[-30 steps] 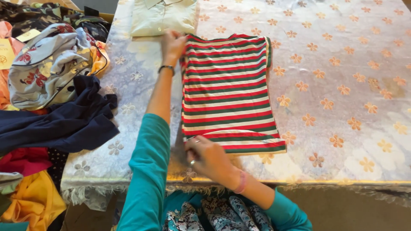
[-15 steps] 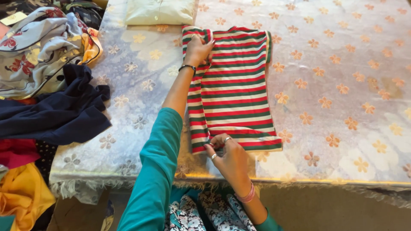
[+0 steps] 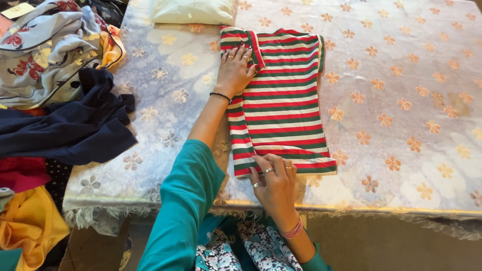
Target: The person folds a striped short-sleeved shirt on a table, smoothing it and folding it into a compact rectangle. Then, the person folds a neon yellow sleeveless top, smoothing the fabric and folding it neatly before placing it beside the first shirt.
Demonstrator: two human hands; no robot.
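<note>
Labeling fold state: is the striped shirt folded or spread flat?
Partly folded. The striped shirt lies as a narrow strip, left sleeve turned in under the left hand; right hand presses the hem.

Striped shirt (image 3: 281, 100) on table (image 3: 401, 100), clothes pile (image 3: 55, 90) to its left

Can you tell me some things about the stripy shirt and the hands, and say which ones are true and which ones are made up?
1. The striped shirt is red, green and white. True.
2. The left hand lies flat on the shirt's top corner by the sleeve. True.
3. The right hand is lifting the shirt high in the air. False: it presses on the bottom hem, and the shirt lies flat on the flowered tablecloth.
4. The dark blue garment lies on top of the striped shirt. False: it lies apart, off to the left.
5. A pale folded shirt lies beyond the striped one. True.
</note>
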